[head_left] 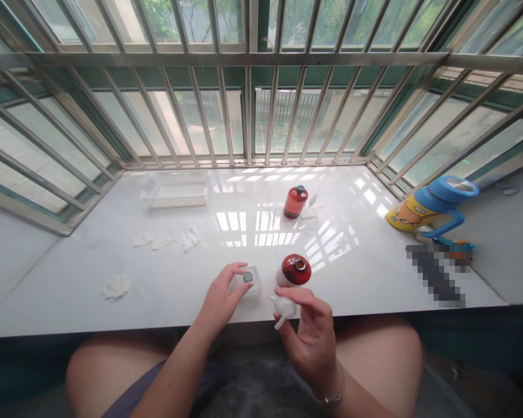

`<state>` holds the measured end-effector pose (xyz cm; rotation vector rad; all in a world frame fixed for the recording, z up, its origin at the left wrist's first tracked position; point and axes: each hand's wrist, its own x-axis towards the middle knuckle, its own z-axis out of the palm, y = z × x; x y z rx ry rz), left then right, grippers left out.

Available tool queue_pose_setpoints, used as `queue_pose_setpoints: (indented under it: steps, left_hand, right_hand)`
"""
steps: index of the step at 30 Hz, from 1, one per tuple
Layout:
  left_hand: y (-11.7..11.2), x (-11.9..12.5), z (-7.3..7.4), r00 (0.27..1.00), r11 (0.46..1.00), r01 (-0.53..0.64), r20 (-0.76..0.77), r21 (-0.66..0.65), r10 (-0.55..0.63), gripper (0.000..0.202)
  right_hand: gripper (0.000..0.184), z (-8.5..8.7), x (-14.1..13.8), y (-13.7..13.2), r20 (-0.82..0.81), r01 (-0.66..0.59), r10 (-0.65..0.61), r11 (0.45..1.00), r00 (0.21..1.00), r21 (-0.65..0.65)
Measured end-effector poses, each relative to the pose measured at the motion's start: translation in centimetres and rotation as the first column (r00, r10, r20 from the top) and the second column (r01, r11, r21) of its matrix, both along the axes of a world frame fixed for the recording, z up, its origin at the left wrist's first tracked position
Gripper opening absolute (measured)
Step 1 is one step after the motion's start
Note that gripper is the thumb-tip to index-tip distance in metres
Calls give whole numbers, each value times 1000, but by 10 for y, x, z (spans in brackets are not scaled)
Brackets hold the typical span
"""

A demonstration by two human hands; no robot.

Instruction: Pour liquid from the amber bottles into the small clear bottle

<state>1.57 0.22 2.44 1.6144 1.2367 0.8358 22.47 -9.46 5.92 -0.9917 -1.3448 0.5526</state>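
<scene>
My left hand (221, 297) pins the clear bottle (247, 281) steady just left of the open red bottle (294, 270); my right hand (310, 331) pinches the white pump (282, 307) before it, clear of spills

White marble sill (226, 232) by barred window — on it: white basket (177, 190) far left, crumpled gloves (168, 239), 2 red bottles (295, 201) (294, 270), clear square container (248, 281), blue-yellow cup (433, 204) at right.

Clear square bottle (248, 281) upright on sill; white pump head (282, 307) beside open red bottle (294, 270)
</scene>
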Motion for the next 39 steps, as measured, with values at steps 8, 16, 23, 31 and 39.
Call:
queue_pose_setpoints:
  steps: [8,16,23,31,39]
  left_hand:
    - [10,-10,-2,990,989,141,-10,38,-141,45]
    - [9,-5,-2,997,997,34,66,-72,-29,44]
    - [11,-5,-2,996,997,48,74,-62,-43,36]
    - [10,-4,-2,996,997,65,56,-33,-63,39]
    - [7,-5,3,997,992,79,-24,94,-77,39]
  right_hand:
    - [52,-3,-5,8,28,-13,13,1000,1000,-2]
    - [53,-7,-4,6,12,-45,45,999,999,-25]
    - [53,-7,-4,6,20,-61,62,998,998,-30]
    - [54,-6,-4,6,43,-47,48,998,998,-38]
    - [54,-10,-2,5,58,-40,43,998,997,-52]
